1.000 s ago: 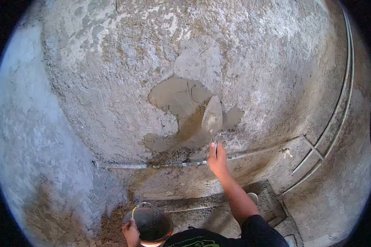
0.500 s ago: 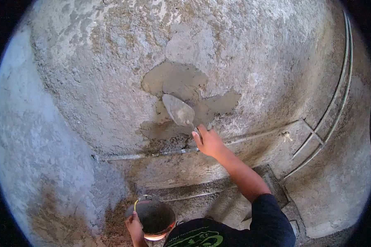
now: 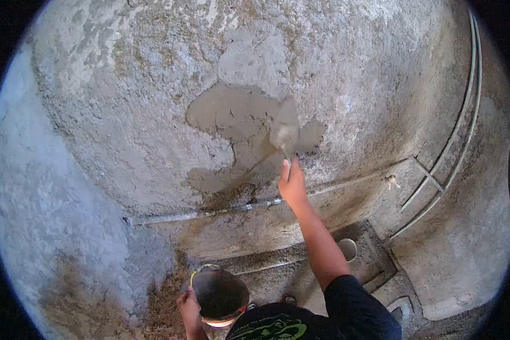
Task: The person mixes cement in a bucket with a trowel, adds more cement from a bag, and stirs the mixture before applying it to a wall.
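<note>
A trowel [image 3: 284, 124] lies with its blade against the wall, over the right part of a patch of wet mortar [image 3: 226, 110]. Its handle is in my right hand [image 3: 292, 181], fingers wrapped round it. Low in the view, my left hand [image 3: 188, 306] grips the rim of a bucket [image 3: 218, 292] at its left side, by the yellow part of the handle. The bucket's inside looks dark, and how much it holds is hard to tell.
A pipe [image 3: 226, 210] runs across the wall below the mortar. Two long pipes [image 3: 459, 130] curve down the right side, near a tap [image 3: 391, 181]. A pale round container [image 3: 347, 249] stands on the floor beyond my right forearm.
The trowel has swept right across the mortar and its blade now points up. Mortar covers more of the wall at the centre. The bucket and my left hand have shifted slightly right.
</note>
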`<state>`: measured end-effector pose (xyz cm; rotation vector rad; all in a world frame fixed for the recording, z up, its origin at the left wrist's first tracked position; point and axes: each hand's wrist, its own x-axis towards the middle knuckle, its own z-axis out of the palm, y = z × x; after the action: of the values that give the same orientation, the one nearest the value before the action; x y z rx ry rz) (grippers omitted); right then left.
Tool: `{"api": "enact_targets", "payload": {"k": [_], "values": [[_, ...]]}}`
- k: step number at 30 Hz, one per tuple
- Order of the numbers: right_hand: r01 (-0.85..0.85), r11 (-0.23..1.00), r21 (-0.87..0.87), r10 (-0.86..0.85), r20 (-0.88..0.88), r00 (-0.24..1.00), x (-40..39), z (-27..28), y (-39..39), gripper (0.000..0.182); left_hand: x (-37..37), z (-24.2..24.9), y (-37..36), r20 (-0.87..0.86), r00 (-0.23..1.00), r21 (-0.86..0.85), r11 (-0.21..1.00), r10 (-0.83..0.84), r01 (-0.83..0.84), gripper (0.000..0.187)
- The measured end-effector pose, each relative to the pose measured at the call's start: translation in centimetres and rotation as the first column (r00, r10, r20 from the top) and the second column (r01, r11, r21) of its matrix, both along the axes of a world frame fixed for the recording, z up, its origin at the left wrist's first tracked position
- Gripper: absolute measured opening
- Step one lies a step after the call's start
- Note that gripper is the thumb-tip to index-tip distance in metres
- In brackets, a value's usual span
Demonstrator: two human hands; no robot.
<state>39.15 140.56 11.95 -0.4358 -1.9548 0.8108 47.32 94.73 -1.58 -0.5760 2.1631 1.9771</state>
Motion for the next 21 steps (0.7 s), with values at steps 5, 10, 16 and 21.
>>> {"api": "enact_targets", "payload": {"k": [5,10,16,21], "values": [[-0.055,0.991,-0.125,0.051,-0.032,0.998,5.5,-13.2,-1.9,0.038,-1.0,-1.8,-1.2,-0.085,0.988,0.018,0.991,-0.131,0.133,0.049],[-0.069,0.877,-0.475,0.288,0.405,0.868,16.2,-17.2,-8.8,0.042,-2.6,-4.0,-1.0,-0.034,0.993,0.046,0.993,-0.111,0.112,0.048],[-0.154,0.843,-0.516,0.481,0.593,0.646,24.4,-20.8,-14.9,0.048,-3.8,-3.4,0.3,0.007,0.974,0.031,0.974,-0.225,0.225,0.048],[-0.181,0.818,-0.546,0.540,0.619,0.570,27.5,-22.2,-15.8,0.047,-4.4,-2.8,2.3,0.066,0.935,0.028,0.937,-0.349,0.347,0.046]]}}
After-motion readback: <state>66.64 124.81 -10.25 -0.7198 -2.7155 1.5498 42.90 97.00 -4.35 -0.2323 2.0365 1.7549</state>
